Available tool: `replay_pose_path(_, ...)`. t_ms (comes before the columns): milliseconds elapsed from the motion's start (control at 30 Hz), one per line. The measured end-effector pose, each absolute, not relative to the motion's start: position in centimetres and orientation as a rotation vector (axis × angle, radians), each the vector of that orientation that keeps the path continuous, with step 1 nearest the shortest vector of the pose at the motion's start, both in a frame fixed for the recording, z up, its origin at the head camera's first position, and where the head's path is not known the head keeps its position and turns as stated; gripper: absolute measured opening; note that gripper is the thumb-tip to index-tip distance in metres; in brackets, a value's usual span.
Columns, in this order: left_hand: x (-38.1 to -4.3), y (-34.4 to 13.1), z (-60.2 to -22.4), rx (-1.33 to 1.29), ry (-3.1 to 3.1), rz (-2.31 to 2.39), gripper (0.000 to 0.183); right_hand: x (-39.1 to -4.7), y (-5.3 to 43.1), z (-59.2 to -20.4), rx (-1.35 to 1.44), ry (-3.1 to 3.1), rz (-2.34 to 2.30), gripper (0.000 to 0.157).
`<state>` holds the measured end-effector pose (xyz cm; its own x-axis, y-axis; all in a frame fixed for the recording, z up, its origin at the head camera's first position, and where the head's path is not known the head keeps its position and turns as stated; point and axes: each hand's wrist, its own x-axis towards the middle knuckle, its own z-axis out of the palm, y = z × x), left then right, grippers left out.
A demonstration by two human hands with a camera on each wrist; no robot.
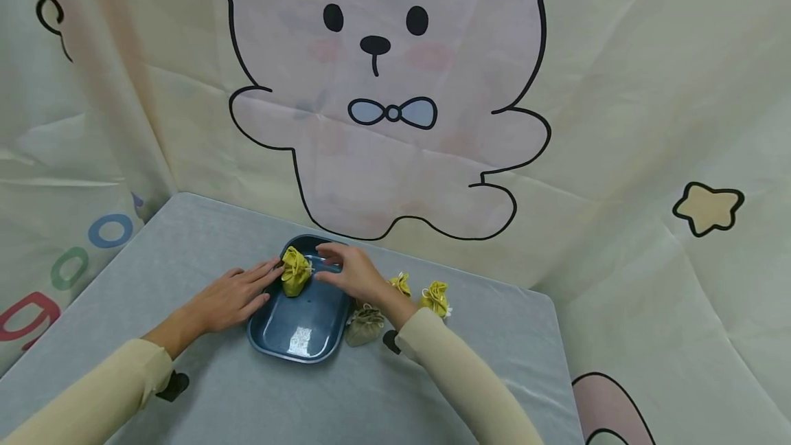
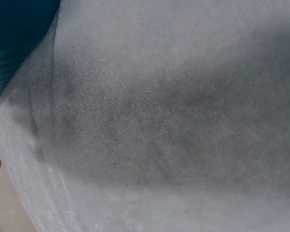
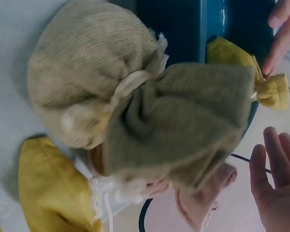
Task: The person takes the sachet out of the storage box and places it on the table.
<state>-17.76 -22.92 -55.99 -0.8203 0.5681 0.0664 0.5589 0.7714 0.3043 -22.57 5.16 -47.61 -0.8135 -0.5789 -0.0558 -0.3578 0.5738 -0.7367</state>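
Note:
A yellow drawstring pouch (image 1: 296, 272) leans inside the blue tray (image 1: 299, 325), by its far left side. My left hand (image 1: 231, 297) lies over the tray's left rim with fingers extended, fingertips at the pouch. Over the tray's right half, my right hand (image 1: 352, 272) has its thumb and fingers spread apart with nothing between them, just right of the pouch. In the right wrist view, the fingers of my right hand (image 3: 280, 179) are apart and bare, below the tied neck of that yellow pouch (image 3: 229, 53).
Right of the tray sits a beige pouch (image 1: 364, 325), with yellow pouches (image 1: 435, 299) behind my right forearm. A pink pouch (image 3: 203, 198) shows in the right wrist view. Grey cloth covers the table (image 1: 210, 253); a printed curtain (image 1: 618, 156) hangs behind it.

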Motion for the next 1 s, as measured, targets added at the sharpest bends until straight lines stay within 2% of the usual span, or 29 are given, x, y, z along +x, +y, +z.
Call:
replay_pose_path(400,-17.8,-23.0,-56.2,0.953,2.947,0.489,0.056,-22.9,2.3,-49.6,-0.702,2.522,-1.037,0.066)
replay_pose_path(1000,-17.7,-22.8,-56.1,1.003,2.987,0.516,0.054,-23.4,0.4,-50.6,-0.617,2.583,-1.002,0.066)
